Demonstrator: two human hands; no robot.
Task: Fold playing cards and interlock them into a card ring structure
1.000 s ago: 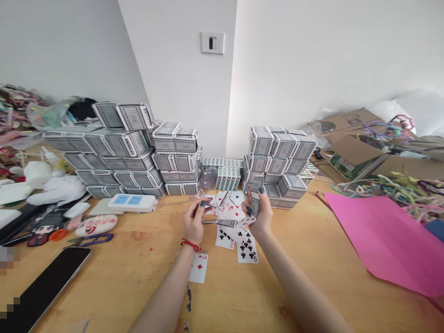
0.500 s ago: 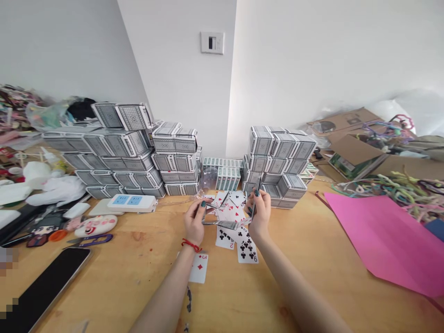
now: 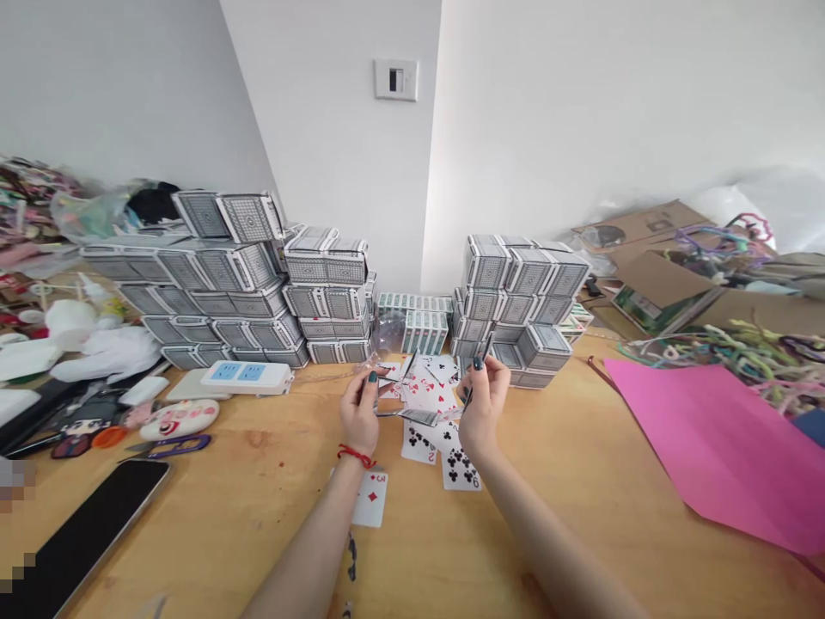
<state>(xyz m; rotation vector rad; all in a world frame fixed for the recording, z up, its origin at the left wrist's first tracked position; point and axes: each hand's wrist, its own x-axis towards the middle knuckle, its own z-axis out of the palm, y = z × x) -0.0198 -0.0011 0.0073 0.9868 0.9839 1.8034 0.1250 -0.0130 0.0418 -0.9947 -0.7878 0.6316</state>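
Note:
Folded playing cards (image 3: 418, 416), edge-on and partly joined, hang between my two hands above the table. My left hand (image 3: 359, 416) pinches the left end of them between thumb and fingers. My right hand (image 3: 483, 404) is closed on a dark-edged folded card (image 3: 486, 346) on the other side. Just how the cards join is hidden by my fingers. Beneath lie loose face-up cards: a heap of hearts (image 3: 430, 389), a two of clubs (image 3: 418, 443) and a nine of clubs (image 3: 460, 471). A three of diamonds (image 3: 370, 500) lies partly under my left forearm.
Stacked blocks of folded cards rise at the left (image 3: 248, 268) and right (image 3: 516, 305). Green card packs (image 3: 425, 331) stand between them. A power strip (image 3: 248, 376), thread snips (image 3: 171, 445) and a phone (image 3: 90, 533) lie left; pink paper (image 3: 709, 447) and a cardboard box (image 3: 667, 279) are right.
My right hand has shifted slightly right, and my left hand slightly left, widening the gap between them. Both still grip the folded cards.

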